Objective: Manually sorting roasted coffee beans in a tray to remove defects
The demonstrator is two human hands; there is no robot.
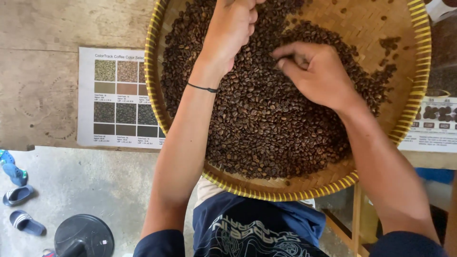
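Observation:
A round woven bamboo tray with a yellow rim [154, 95] lies on a wooden table and holds a wide heap of dark roasted coffee beans [266, 128]. My left hand [231, 28] reaches over the far side of the heap, its fingers curled and partly cut off by the top edge. A thin black band circles that wrist. My right hand [316, 71] rests on the beans near the middle, thumb and fingertips pinched together among them. Whether a bean sits in the pinch is hidden.
A printed colour chart [114, 97] with bean photos lies on the wooden table [43, 71] left of the tray; another printed sheet [435, 123] lies at the right. Below, blue sandals [19, 195] and a round black base [83, 235] sit on the concrete floor.

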